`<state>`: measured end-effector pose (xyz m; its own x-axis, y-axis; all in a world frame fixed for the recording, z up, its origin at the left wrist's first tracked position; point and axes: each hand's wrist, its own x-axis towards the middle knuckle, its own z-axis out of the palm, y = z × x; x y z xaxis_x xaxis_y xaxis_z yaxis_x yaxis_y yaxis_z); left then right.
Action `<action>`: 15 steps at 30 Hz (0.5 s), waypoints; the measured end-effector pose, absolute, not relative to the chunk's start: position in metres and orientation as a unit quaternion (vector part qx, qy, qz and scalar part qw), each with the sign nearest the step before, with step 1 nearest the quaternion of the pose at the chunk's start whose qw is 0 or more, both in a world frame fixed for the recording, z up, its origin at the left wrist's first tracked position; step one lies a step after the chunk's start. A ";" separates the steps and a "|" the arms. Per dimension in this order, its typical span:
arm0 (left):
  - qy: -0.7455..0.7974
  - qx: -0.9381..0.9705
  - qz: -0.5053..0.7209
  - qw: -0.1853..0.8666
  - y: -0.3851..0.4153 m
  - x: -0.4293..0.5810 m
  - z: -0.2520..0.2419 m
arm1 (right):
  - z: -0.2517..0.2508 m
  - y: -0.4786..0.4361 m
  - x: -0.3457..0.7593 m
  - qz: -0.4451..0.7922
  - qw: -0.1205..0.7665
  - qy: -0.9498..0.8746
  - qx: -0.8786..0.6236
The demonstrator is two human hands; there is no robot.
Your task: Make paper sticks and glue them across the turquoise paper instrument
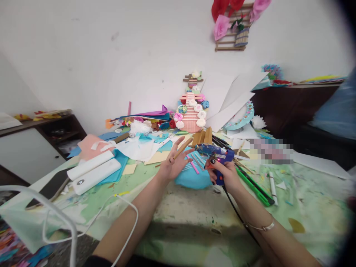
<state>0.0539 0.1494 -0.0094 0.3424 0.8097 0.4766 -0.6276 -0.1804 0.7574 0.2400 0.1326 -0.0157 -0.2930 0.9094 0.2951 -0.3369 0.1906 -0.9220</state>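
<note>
My right hand (228,175) is wrapped round the grip of a blue hot glue gun (222,157), whose red light is lit. The gun's nozzle points left, toward my left hand (175,163). That hand is turned palm up with some fingers stretched out, and a thin brown stick (182,149) is held slantwise in it. The nozzle looks close to the stick's upper end; whether they touch I cannot tell. Below and between the hands lies a light blue rounded piece (194,180) with thin stripes. A pink strip (193,164) rests on it.
A pink, flower-trimmed model (191,120) stands at the back. White rolls (97,176) and a dark phone-like slab (50,187) lie left, near a white cable (136,215). A green cutter (257,189) and a white marker (273,189) lie right. The gun's black cord (236,207) hangs over the front edge.
</note>
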 end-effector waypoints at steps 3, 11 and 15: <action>0.079 0.523 0.568 0.630 0.148 0.056 -0.008 | -0.017 0.132 0.241 0.588 0.524 -0.557 -0.264; 0.077 0.522 0.557 0.641 0.147 0.058 -0.009 | -0.016 0.129 0.239 0.594 0.528 -0.545 -0.268; 0.093 0.522 0.559 0.638 0.147 0.058 -0.008 | -0.017 0.128 0.239 0.598 0.533 -0.535 -0.268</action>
